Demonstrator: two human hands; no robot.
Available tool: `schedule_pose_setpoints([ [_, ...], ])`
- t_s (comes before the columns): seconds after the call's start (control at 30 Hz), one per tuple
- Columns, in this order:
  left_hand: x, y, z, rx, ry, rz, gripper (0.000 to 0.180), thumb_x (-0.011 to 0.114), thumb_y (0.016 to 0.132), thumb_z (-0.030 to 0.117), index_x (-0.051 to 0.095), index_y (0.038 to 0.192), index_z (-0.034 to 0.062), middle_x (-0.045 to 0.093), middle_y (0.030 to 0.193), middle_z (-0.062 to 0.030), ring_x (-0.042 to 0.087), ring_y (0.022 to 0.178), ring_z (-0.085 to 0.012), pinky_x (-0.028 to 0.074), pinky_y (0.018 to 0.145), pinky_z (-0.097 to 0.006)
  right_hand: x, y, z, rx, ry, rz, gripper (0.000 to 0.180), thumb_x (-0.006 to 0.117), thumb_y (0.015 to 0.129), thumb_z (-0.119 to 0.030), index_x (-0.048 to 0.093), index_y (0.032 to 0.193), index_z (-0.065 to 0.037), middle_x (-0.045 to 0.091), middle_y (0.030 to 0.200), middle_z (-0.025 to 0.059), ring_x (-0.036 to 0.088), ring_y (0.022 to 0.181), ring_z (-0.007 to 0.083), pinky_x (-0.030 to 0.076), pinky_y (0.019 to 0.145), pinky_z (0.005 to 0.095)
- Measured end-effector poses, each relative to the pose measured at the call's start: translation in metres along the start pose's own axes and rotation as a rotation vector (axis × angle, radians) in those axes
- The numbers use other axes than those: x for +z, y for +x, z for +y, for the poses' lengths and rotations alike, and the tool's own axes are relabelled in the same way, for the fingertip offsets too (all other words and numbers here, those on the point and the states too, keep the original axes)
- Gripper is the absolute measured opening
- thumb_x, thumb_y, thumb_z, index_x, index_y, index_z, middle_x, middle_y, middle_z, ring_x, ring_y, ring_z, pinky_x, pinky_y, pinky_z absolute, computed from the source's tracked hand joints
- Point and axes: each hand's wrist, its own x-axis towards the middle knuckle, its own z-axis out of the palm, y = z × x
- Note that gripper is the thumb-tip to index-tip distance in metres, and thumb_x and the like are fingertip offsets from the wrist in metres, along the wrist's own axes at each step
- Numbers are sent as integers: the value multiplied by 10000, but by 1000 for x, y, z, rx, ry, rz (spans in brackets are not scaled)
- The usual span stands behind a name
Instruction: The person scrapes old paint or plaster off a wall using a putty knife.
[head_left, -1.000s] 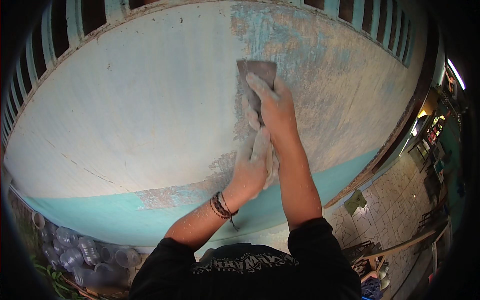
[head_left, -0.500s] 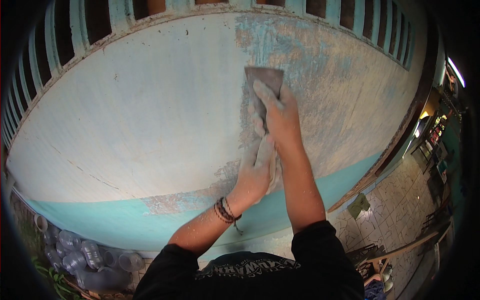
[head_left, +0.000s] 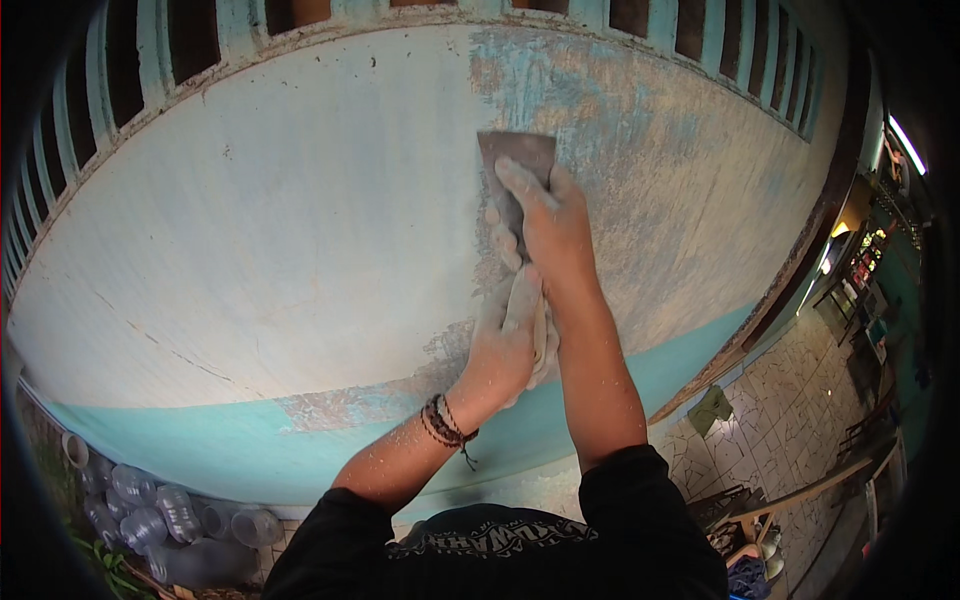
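Scraper (head_left: 515, 160): flat, dark grey, roughly rectangular blade. Pos.: pressed flat against wall (head_left: 300, 250), upper centre of view, at the edge between the pale intact coat on the left and the stripped area on the right.

Right hand (head_left: 550, 225): laid over the scraper's lower part, index finger extended up along the blade, remaining fingers curled over the part below. Closed on the tool; handle itself hidden under the hand.

Left hand (head_left: 510, 335): directly below the right hand, wrapped around the right wrist/heel area, fingers closed. Whether it also touches the tool handle: cannot tell. Both hands dusted w/ pale powder. Braided wristbands (head_left: 445, 425) on left wrist.

Wall condition: left portion off-white w/ thin cracks; right portion worn to patchy blue and tan. Turquoise band (head_left: 200, 445) runs along the base, w/ a scraped patch below the hands.

Surroundings: slatted turquoise railing (head_left: 180, 50) above the wall. Clear plastic bottles (head_left: 150, 510) heaped on ground at lower left. Crazy-paved tiled floor (head_left: 790, 420) at right, w/ a green cloth (head_left: 712, 408) lying on it near the wall base.
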Motion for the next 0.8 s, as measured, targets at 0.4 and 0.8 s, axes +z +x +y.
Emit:
schedule_pose_setpoints([
  [0.4,8,5,10,51,-6,48,357,406,971,427,449,954,74,495,608,-65,423,382,-114,245,260,-227,4,0,-21,-13,-91,8,249,637,855,-248,535,927,-32,572,646,53,466,410,82,334,325,220],
  [0.8,10,5,25,-1,-28,57,378,391,978,412,481,1002,46,491,584,-68,418,378,-112,256,266,-222,9,8,-23,-77,-92,7,260,629,857,-246,549,961,-21,573,651,61,470,423,80,338,335,217],
])
